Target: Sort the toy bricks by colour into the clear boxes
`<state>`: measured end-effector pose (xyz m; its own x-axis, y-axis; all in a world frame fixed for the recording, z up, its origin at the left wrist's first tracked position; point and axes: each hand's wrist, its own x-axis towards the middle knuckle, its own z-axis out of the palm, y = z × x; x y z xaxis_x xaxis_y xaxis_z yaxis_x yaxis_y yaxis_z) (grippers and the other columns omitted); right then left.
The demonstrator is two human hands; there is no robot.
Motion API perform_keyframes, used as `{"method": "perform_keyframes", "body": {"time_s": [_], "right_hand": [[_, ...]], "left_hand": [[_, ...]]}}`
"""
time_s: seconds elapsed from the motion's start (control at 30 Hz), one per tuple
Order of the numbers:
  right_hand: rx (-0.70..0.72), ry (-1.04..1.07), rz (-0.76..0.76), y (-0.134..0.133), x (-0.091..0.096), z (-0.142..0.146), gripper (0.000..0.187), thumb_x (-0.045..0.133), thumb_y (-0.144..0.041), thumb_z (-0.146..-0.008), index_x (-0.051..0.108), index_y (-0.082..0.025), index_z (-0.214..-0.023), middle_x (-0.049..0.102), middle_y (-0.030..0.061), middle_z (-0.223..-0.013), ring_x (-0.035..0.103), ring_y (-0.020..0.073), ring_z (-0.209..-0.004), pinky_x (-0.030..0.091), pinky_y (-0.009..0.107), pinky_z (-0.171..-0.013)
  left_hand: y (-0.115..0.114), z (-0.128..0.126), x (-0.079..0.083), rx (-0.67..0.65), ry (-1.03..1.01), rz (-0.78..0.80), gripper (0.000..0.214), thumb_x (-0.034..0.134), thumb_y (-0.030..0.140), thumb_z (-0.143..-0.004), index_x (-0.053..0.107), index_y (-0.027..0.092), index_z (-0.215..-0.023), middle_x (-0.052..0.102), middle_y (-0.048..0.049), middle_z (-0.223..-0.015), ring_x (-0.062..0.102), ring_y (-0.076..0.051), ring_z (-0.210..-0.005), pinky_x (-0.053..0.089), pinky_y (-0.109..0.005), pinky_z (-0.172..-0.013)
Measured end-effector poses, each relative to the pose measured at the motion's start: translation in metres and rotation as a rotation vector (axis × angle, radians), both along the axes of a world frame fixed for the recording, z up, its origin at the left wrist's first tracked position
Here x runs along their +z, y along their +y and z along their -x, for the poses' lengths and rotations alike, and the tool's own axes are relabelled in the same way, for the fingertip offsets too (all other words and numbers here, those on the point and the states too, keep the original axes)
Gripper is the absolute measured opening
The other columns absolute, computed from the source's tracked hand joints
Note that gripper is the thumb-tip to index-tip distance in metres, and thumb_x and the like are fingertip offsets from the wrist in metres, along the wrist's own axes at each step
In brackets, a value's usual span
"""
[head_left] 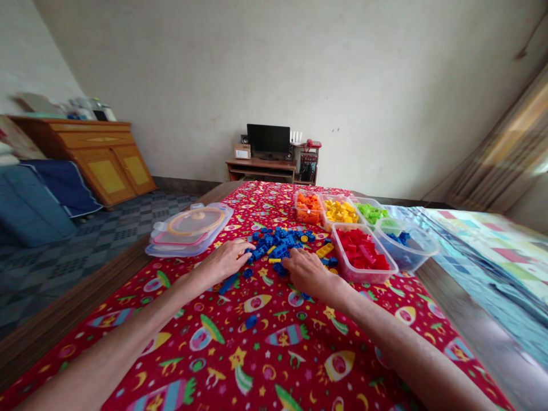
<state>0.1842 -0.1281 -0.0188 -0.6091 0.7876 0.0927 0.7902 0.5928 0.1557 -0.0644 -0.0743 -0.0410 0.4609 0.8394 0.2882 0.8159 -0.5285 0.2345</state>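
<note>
A loose pile of blue toy building bricks lies on a red patterned cloth, with a few yellow bricks mixed in. At the pile's left edge is my left hand, fingers bent together against the blue pieces. My right hand reaches in from the near right side, its fingers curled down among the bricks. What either hand's fingertips hold, if anything, is hidden. A long blue piece lies just below my left hand, and a single blue brick sits nearer to me.
Right of the pile stand clear tubs of orange bricks, yellow bricks, green bricks and red bricks. A round clear bowl holds some blue bricks. Stacked plastic lids lie at the left. A monitor stands beyond.
</note>
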Motion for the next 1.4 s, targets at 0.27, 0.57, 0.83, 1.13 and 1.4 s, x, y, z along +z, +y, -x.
{"method": "perform_keyframes", "body": {"time_s": [0.27,0.57,0.83,1.13,1.4], "right_hand": [[-0.073,0.193,0.007,0.015,0.001,0.002,0.028,0.037,-0.022,-0.096,0.064,-0.017,-0.102,0.067,0.0100,-0.095,0.063,0.0207,-0.084,0.047,0.030,-0.069],[0.246,0.254,-0.015,0.032,-0.021,-0.002,0.038,0.046,-0.011,-0.089,0.060,-0.017,-0.124,0.057,0.0138,-0.125,0.052,0.0232,-0.114,0.045,0.035,-0.093],[0.107,0.474,0.008,0.034,-0.020,-0.007,0.036,0.044,-0.001,-0.080,0.067,-0.018,-0.103,0.064,0.0064,-0.083,0.055,0.0164,-0.077,0.042,0.026,-0.071],[-0.159,1.630,0.686,0.047,-0.009,-0.007,0.018,0.052,-0.012,-0.068,0.058,-0.019,-0.084,0.056,-0.0056,-0.061,0.052,0.0095,-0.054,0.045,0.022,-0.060],[-0.372,1.980,1.169,0.038,0.008,-0.001,0.018,0.051,-0.029,-0.085,0.061,-0.017,-0.078,0.063,0.0010,-0.064,0.058,0.0104,-0.056,0.050,0.022,-0.059]], "left_hand": [[0.011,0.013,-0.016,-0.001,-0.035,-0.063,0.038,0.042,0.035,-0.091,0.062,0.021,-0.120,0.063,-0.0088,-0.113,0.061,-0.022,-0.102,0.048,-0.036,-0.094],[0.013,0.004,-0.037,-0.172,-0.060,-0.062,0.045,0.049,0.032,-0.089,0.055,0.020,-0.132,0.061,-0.0112,-0.128,0.058,-0.025,-0.117,0.045,-0.042,-0.103],[0.006,-0.003,-0.020,-0.121,-0.176,-0.097,0.028,0.050,0.025,-0.086,0.071,0.021,-0.104,0.073,-0.0069,-0.101,0.068,-0.022,-0.091,0.054,-0.034,-0.087],[0.002,-0.007,0.000,0.025,-0.579,0.199,0.040,0.061,0.050,-0.075,0.071,0.017,-0.097,0.073,-0.0073,-0.097,0.068,-0.023,-0.091,0.054,-0.038,-0.087],[-0.004,0.002,0.014,0.152,-0.764,0.409,0.053,0.062,0.054,-0.073,0.065,0.014,-0.107,0.069,-0.0059,-0.090,0.065,-0.016,-0.071,0.056,-0.028,-0.060]]}}
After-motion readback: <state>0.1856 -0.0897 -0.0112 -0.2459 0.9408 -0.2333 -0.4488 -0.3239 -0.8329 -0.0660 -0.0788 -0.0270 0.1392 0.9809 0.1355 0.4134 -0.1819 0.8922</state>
